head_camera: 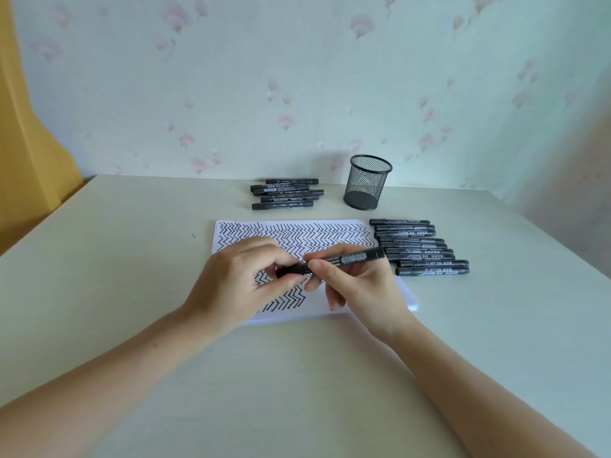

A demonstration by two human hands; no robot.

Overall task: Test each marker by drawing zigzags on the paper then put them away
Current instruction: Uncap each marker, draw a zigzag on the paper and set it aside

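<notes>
We see two bare hands over the paper [330,233]: the right hand [358,289] grips one black marker [350,258] by its barrel, and the left hand [238,279] pinches its cap end. The white sheet, covered in black zigzags, lies on a smooth pale table [132,292]. Right of it lie about ten markers [426,249] in a row. Farther back lie six more [287,194] beside one round black mesh cup [367,183], before floral wallpaper [231,94].
</notes>
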